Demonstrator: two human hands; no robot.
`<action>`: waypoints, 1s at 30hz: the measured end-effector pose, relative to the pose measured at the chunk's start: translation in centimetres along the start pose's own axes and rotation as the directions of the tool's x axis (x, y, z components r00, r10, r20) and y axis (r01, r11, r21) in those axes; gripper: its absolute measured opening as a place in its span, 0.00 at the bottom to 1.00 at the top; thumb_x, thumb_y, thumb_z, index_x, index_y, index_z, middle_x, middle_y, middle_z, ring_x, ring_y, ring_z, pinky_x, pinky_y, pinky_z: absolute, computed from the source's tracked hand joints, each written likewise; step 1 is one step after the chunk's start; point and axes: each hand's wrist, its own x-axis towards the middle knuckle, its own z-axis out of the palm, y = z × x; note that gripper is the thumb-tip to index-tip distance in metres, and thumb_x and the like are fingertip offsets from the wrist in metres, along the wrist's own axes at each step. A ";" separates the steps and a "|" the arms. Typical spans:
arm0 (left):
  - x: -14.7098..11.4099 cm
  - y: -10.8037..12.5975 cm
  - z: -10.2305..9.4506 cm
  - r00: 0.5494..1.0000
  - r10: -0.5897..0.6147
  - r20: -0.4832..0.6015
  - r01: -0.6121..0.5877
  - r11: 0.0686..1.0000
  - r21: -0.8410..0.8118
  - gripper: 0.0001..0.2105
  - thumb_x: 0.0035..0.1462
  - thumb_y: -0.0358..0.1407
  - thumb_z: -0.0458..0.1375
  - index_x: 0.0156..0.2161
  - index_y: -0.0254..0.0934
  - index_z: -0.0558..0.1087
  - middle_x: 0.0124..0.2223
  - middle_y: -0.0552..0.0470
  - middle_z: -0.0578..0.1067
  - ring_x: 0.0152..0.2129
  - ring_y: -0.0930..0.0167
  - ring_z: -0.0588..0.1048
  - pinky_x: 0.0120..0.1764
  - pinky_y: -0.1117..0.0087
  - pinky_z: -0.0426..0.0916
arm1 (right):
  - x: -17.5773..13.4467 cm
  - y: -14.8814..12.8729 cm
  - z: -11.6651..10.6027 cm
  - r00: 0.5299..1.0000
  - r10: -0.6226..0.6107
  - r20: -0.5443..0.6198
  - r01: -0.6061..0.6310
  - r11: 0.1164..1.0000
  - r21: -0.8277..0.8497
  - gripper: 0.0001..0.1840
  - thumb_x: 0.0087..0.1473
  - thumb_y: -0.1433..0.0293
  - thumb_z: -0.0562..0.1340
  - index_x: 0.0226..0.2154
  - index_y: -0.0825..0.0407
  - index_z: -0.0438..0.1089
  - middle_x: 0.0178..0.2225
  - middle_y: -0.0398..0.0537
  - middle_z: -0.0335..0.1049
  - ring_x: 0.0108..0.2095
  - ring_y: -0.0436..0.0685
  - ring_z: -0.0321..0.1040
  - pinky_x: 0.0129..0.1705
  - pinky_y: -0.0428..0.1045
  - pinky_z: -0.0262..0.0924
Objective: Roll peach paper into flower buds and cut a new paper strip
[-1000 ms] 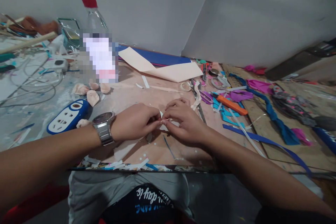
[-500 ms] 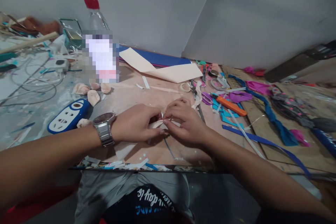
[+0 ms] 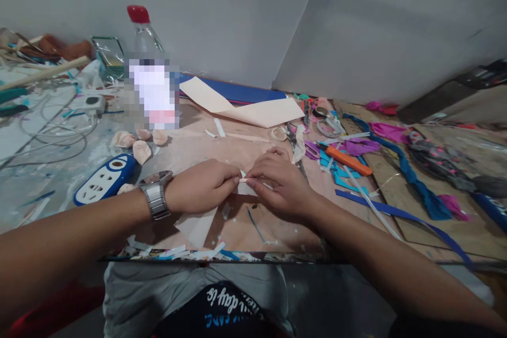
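Note:
A small, pale peach piece of paper-like material is pinched between my two hands over the work board. My left hand, with a metal watch on its wrist, grips its left end between thumb and forefinger. At the other end, the fingertips of my right hand are closed on the same piece. Most of it is hidden by my fingers. A pale paper piece lies below my left hand. Several curled, petal-like peach pieces rest beyond my left wrist.
Left of my wrist is a blue and white power strip. A red-capped bottle stands behind, near a long folded cream strip. Rightward lie a tape roll, an orange utility knife and a blue ribbon.
My left thumb and forefinger, earlier apart around the pale piece, have come together in a pinch on it. Less of the piece shows. The right hand stays nearly in place.

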 end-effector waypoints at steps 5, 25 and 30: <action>0.1 -0.1 -0.3 0.999 -0.003 0.037 0.008 0.992 -0.130 0.18 0.71 0.37 0.48 0.30 0.35 0.73 0.30 0.50 0.79 0.28 0.70 0.75 0.36 0.70 0.64 | 0.0 -0.2 -0.1 1.000 -0.025 -0.004 0.024 0.999 -0.027 0.06 0.68 0.67 0.61 0.39 0.48 0.74 0.35 0.43 0.79 0.39 0.57 0.72 0.58 0.61 0.49; -0.3 0.3 0.4 0.999 0.043 -0.026 -0.045 0.996 -0.074 0.11 0.66 0.38 0.57 0.34 0.34 0.75 0.29 0.52 0.76 0.24 0.73 0.69 0.30 0.72 0.58 | 0.0 -0.8 0.3 0.999 -0.040 -0.037 0.042 0.998 0.053 0.08 0.60 0.70 0.63 0.29 0.49 0.73 0.29 0.43 0.75 0.37 0.57 0.71 0.51 0.60 0.53; -0.1 0.2 0.2 1.000 0.014 -0.010 -0.015 0.993 -0.114 0.12 0.67 0.39 0.57 0.36 0.34 0.78 0.31 0.51 0.80 0.26 0.73 0.73 0.31 0.72 0.60 | 0.0 -0.8 0.0 1.000 -0.022 -0.004 0.022 0.999 0.035 0.08 0.62 0.69 0.62 0.31 0.49 0.73 0.30 0.44 0.75 0.37 0.58 0.70 0.53 0.60 0.52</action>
